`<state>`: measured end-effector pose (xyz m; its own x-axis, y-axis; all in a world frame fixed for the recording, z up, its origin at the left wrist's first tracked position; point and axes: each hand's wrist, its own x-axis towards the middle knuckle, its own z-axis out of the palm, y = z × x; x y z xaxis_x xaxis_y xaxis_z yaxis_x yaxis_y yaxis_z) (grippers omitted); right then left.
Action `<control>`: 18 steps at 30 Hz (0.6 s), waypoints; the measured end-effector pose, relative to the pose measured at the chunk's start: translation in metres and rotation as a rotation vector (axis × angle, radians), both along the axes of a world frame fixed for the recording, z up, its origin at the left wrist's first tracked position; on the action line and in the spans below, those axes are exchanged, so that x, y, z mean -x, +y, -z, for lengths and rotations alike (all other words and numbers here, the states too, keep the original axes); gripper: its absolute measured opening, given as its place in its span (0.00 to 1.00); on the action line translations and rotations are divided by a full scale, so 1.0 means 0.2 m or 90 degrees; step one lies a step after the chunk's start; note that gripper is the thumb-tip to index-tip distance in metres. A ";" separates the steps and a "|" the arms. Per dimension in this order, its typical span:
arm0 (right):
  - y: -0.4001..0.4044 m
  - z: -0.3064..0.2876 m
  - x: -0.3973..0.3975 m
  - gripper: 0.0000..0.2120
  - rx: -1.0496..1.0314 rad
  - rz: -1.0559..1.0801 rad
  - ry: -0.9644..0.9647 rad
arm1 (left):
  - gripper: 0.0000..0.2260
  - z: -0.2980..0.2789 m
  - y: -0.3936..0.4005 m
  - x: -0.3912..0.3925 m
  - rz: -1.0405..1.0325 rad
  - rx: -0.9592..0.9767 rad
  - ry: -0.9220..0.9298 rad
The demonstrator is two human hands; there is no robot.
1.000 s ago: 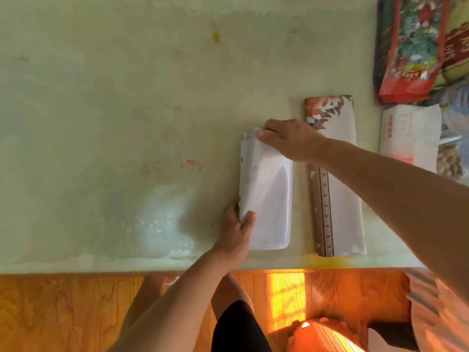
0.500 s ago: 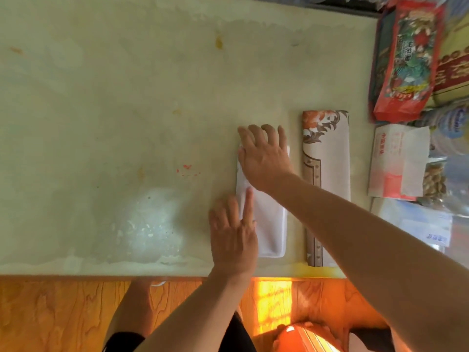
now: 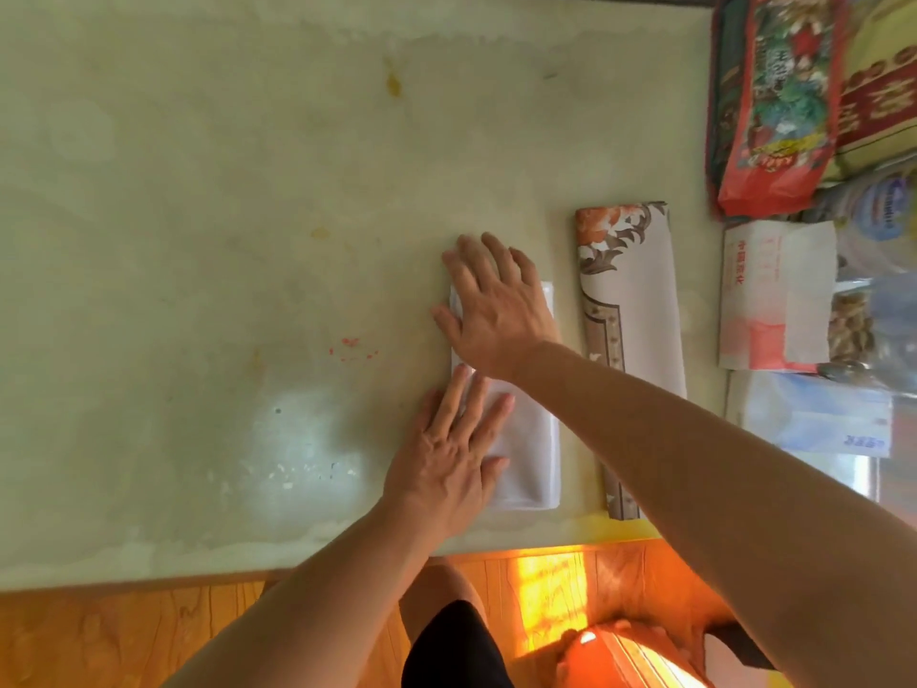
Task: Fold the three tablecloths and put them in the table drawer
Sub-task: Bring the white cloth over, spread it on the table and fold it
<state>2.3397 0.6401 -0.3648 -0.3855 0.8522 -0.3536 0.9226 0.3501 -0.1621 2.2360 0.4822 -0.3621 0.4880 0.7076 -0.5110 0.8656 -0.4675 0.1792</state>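
Both hands lay flat on a folded white tablecloth (image 3: pixel 526 454) that sat near the front edge of the pale green counter (image 3: pixel 198 240). The left hand (image 3: pixel 454 459) pressed its near half with fingers straight and spread, so that grip was open and held nothing. The right hand (image 3: pixel 496 305) covered the far half the same way, fingers straight, reaching a little past the cloth's far edge onto the counter; that grip was open too. Between them the hands hid most of the cloth, leaving only its right side and near end in sight, so the number of layers could not be made out.

Just to the right, apart from the white one, lay a second folded tablecloth (image 3: pixel 640 310) with a floral and brown border pattern; the right forearm crossed over its near part.

Farther right, a white paper packet (image 3: pixel 774 295) with red print, a red printed bag (image 3: pixel 774 101) and some clear plastic packaging (image 3: pixel 818 419) were crowded at the frame edge, partly cut off and blurred. No drawer could be made out in the wooden front (image 3: pixel 124 633) below the counter.
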 end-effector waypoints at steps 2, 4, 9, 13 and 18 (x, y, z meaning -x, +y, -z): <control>-0.05 -0.06 -0.04 0.28 -0.011 0.147 0.146 | 0.34 -0.06 0.05 0.02 0.031 0.010 0.015; -0.23 -0.14 -0.14 0.25 -0.090 0.377 0.257 | 0.34 -0.11 0.15 0.07 0.064 -0.007 -0.036; -0.97 -0.17 -0.21 0.28 0.139 0.784 0.206 | 0.16 -0.25 0.62 0.06 -0.068 0.169 -0.213; -0.97 -0.09 -0.21 0.30 0.227 0.855 0.219 | 0.20 -0.27 0.93 -0.09 -0.159 0.097 -0.067; -0.94 -0.11 -0.29 0.21 0.309 0.838 0.270 | 0.20 -0.20 0.82 -0.09 -0.069 -0.098 0.018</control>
